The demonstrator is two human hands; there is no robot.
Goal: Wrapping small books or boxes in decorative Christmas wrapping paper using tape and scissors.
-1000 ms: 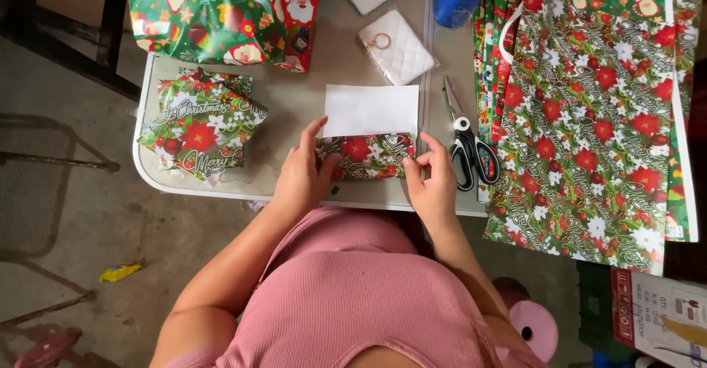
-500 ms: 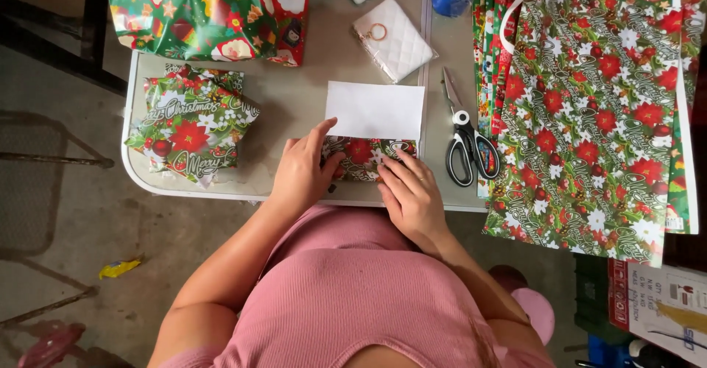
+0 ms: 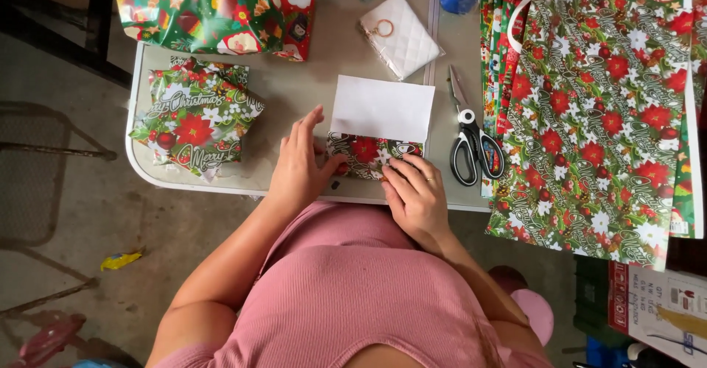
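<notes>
Centre of frame, near table (image 3: pixel 309 81) edge: small parcel (image 3: pixel 372 153) being wrapped, a flower-print paper flap folded over it w/ white underside of the sheet (image 3: pixel 381 108) sticking up above.

Left hand (image 3: pixel 298 168): flat, fingers spread & mostly straight, palm down. Pressing on the parcel's left end, fingertips reaching up alongside the white sheet's left edge. Not gripping, just holding down.

Right hand (image 3: pixel 414 195): fingers bent slightly, tips on the lower right of the parcel, pinching/pressing the paper fold at the table edge. Can't tell if thumb is under the paper.

Scissors (image 3: pixel 471 136) lie just right of the parcel, shut, black handles toward the person. Right of frame: big sheet of red-flower gift wrap (image 3: pixel 596 110) hanging off the table. Left: already wrapped package (image 3: pixel 195 118). Upper left: green gift bag (image 3: pixel 213 7). Top centre: white quilted pouch (image 3: pixel 400 34) w/ a ring.
</notes>
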